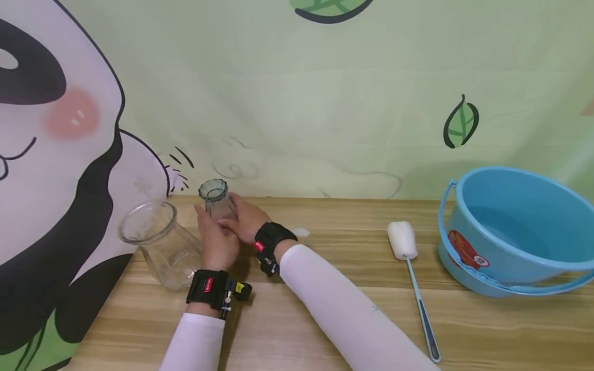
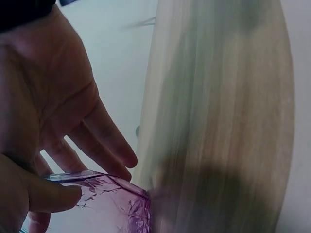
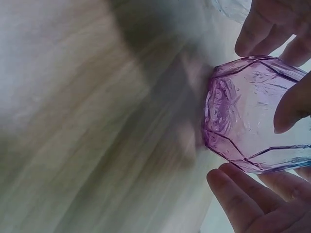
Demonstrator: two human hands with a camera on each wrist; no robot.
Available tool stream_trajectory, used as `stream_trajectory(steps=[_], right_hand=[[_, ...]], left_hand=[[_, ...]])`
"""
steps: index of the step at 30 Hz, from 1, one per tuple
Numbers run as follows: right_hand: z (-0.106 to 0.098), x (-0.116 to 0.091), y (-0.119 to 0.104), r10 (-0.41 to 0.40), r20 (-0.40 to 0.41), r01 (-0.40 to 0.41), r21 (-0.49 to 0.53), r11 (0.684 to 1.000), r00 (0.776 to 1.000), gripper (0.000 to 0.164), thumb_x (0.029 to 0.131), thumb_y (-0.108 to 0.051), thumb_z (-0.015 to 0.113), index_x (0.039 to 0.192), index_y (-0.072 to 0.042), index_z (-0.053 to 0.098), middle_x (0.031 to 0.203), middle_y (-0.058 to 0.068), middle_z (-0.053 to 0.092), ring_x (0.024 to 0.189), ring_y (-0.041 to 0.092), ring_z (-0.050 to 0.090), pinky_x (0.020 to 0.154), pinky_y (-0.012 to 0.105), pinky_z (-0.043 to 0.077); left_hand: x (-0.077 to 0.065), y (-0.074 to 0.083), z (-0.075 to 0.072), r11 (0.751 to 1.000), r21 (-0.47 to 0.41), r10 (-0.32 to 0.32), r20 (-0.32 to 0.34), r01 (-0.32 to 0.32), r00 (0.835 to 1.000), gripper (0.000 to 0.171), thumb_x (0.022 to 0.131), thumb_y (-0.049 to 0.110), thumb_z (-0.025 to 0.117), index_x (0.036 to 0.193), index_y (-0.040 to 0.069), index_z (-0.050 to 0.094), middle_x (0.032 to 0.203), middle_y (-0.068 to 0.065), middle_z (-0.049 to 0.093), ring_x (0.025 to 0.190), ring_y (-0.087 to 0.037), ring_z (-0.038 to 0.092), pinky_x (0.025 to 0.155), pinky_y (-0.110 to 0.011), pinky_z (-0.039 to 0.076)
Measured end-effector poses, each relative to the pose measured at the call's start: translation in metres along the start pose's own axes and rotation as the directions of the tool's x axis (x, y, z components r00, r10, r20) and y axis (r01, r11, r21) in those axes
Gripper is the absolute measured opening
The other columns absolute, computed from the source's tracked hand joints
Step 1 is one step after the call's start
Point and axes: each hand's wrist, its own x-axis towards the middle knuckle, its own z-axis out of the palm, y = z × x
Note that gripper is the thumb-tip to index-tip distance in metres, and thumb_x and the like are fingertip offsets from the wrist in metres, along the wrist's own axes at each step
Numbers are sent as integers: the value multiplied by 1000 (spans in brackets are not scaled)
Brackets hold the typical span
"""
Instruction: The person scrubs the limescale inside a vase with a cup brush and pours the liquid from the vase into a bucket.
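Note:
Both hands hold a faceted glass vase (image 1: 220, 207) near the back of the wooden table. Its flared, scalloped rim looks blue-grey from the head, while the lower body shows purple in the left wrist view (image 2: 116, 204) and right wrist view (image 3: 252, 107). My left hand (image 1: 217, 246) grips the vase's left side, with a thumb laid along the glass. From the right, my right hand (image 1: 250, 217) curls round the other side. The vase's base is hidden behind the hands in the head view; close by it in the right wrist view lies the tabletop.
A larger clear glass jar (image 1: 174, 260) stands just left of my left hand. Farther right lies a white sponge brush (image 1: 402, 240) with a long blue-grey handle. Beside it is a blue bucket (image 1: 506, 263). A printed cloth backdrop (image 1: 301, 103) hangs behind the table.

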Motion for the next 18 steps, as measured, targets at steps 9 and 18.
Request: stream_trajectory(steps=[9,18], right_hand=[[-6,2,8,-35,8,35,4,999,999,87,94,-43,60,155,-10,9,151,13,34,130,18,36,109,38,34],[-23,-14,16,-62,26,60,70,996,998,98,92,-49,60,155,-11,-4,157,12,18,135,15,25,112,36,28]], left_hand=[[-2,5,7,999,28,-30,13,30,999,93,84,-1,44,150,8,-20,152,-32,-14,138,-34,-5,113,-56,17],[-11,18,12,996,78,48,-85,-42,995,105,79,0,56,151,9,-19,151,-21,-29,132,-36,-23,108,-66,16]])
